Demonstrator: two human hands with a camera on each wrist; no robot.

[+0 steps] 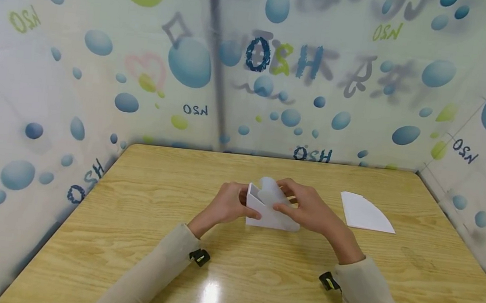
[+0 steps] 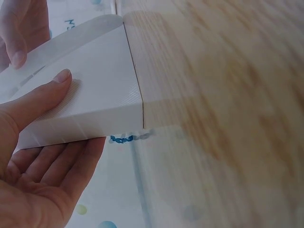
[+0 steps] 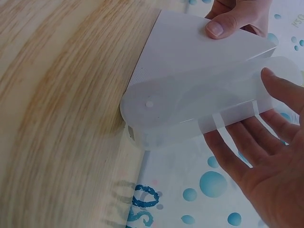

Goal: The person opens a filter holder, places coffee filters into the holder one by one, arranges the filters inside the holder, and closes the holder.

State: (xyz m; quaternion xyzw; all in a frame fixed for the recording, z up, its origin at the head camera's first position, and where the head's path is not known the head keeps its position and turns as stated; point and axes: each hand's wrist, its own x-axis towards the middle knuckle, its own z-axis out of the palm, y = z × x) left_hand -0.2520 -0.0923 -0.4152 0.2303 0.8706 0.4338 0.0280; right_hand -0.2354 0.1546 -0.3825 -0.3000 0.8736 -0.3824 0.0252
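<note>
A white wedge-shaped box [image 1: 264, 215] stands on its lower edge on the table, its top side open toward the left. My left hand [image 1: 227, 203] grips its left end, thumb on the near face and fingers behind. Pivoted on the box's lower right corner by a small round stud is a frosted translucent plastic cover [image 3: 190, 104] with rounded ends. My right hand [image 1: 311, 212] holds this cover, thumb on the near side and fingers behind it. In the left wrist view, the left thumb [image 2: 59, 83] lies on a finely ribbed face of the box.
Right of the hands, a flat white fan-shaped piece [image 1: 366, 214] lies on the wooden table [image 1: 169, 168]. Behind the table and along both sides hangs a patterned curtain [image 1: 266, 109] with blue and green bubbles. Dark devices are strapped at both wrists.
</note>
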